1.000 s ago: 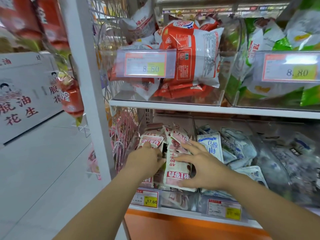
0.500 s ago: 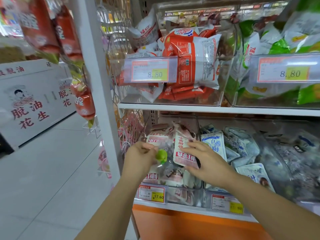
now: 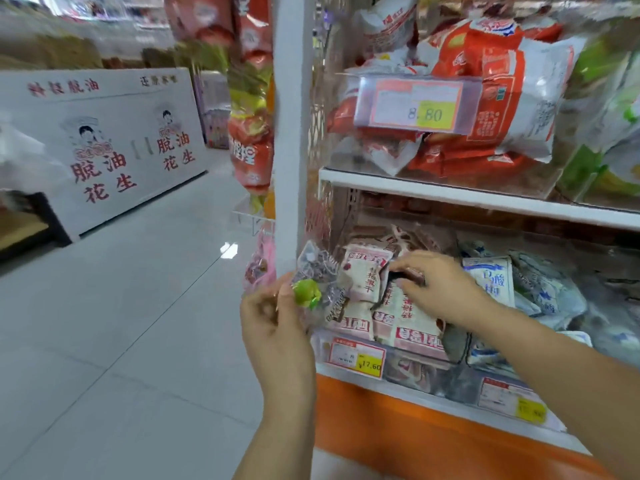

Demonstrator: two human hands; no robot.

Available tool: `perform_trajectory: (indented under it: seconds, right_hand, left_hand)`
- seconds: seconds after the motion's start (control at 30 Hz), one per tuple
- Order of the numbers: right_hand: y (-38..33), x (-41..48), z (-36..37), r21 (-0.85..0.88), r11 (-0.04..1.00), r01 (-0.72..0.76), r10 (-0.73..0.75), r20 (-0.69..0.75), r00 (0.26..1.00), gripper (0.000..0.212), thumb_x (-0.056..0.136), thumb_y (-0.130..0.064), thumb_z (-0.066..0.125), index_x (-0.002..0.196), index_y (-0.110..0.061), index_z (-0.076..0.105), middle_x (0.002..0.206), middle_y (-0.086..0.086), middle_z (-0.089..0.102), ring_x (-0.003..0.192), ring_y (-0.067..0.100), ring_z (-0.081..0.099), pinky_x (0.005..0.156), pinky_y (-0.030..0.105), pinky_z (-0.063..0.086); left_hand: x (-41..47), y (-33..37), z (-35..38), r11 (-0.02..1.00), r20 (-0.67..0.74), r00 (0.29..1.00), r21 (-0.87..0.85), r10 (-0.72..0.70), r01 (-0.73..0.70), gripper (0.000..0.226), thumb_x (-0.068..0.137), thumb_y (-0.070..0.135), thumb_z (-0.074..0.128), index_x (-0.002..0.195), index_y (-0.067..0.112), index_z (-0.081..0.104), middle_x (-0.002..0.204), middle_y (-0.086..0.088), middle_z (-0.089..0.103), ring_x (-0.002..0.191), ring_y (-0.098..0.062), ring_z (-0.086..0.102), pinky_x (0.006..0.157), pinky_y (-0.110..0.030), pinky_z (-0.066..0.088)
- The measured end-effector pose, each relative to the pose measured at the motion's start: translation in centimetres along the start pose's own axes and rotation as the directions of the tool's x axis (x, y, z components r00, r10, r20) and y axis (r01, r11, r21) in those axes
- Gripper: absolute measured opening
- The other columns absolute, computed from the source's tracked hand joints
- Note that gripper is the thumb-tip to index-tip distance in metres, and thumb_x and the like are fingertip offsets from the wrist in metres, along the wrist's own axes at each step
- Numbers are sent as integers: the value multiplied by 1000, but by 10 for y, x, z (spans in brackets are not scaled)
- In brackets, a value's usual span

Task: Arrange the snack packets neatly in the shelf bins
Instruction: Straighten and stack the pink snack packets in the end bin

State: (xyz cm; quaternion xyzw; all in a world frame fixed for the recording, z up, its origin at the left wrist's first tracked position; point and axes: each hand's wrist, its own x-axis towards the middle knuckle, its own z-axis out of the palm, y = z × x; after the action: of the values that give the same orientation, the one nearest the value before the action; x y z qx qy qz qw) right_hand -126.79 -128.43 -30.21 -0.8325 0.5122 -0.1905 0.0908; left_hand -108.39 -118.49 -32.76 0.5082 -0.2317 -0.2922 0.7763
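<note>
Pink packets [image 3: 360, 285] stand roughly upright in the lower left bin [image 3: 408, 370]; the right hand [image 3: 440, 289] curls its fingers over the top edge of one, apparently to square it against its neighbours. The left hand [image 3: 277, 320] pinches a clear packet [image 3: 313, 289] with green contents outside the bin, in front of the post [image 3: 289, 133], judged a stray that belongs elsewhere.

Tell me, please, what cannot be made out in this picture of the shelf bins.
Head view:
- Clear packet in the left hand: motion blur hides its contents, apart from something green.
- Right hand: its fingertips sink among the pink-and-white packets; whether they grip one is hidden.
- Lower right price tag: too blurred to read.
- Green packets: cut off by the right edge.
</note>
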Motion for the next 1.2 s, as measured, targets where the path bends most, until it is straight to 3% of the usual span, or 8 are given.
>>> perform_trajectory:
  seconds: [0.1,0.37,0.57,0.7,0.9,1.03,1.1,1.2]
  right_hand:
    - [-10,28,17,-57,998,38,-34,73,997,38,91,-29,59,128,-20,56,133,2,53,122,19,48,101,28,37]
    - [-22,74,31,-418,895,156,33,412,911,72,83,-68,46,145,-37,28,158,-3,16,144,23,11,115,50,17]
    - [-25,58,19,-470,869,155,114,495,861,67,82,-74,35,137,-36,41,146,0,40,137,22,29,112,47,14]
    - [-18,19,12,-478,861,176,110,513,851,68,87,-71,29,144,-35,29,152,-4,30,140,17,25,116,42,13]
    - [-7,-20,4,-517,843,150,128,463,877,68,89,-67,30,148,-34,19,159,-4,8,145,15,9,118,36,6]
    - [-11,-10,-8,-419,900,123,68,415,907,60,88,-63,42,139,-32,41,151,-7,33,138,14,30,114,38,24]
    - [-9,5,-14,-334,937,105,-16,257,966,47,88,-55,50,127,-30,55,138,-8,49,127,15,43,107,40,34]
    - [-3,35,-13,-290,954,79,-53,95,994,36,90,-44,54,122,-29,60,136,-5,52,126,20,46,104,41,38]
  left_hand:
    - [17,0,-3,998,-49,998,-57,-44,41,18,93,24,60,78,33,54,71,18,64,75,-6,65,82,-46,55]
    - [43,14,-1,991,-122,991,-109,62,-75,12,96,21,55,87,28,53,83,9,61,79,-6,64,72,-23,51]
    - [43,24,0,984,-77,982,-23,175,-177,12,95,17,56,86,24,51,83,5,60,67,8,59,60,-5,43]
    - [40,25,-4,984,-48,983,1,176,-177,11,94,18,56,88,25,52,87,5,62,72,5,60,62,-5,44]
    - [29,22,-1,993,-28,993,-20,118,-118,10,94,18,56,88,26,54,88,7,62,74,5,61,66,-8,45]
    - [26,19,4,993,2,1000,-118,-1,1,11,92,24,60,84,28,55,76,12,63,75,-5,63,69,-20,48]
    - [25,18,7,988,20,999,-145,-43,45,9,91,25,61,85,27,56,71,14,64,71,-2,63,68,-20,49]
    - [24,15,13,986,35,997,-152,-64,68,5,91,23,62,89,25,58,74,13,66,70,3,64,65,-16,49]
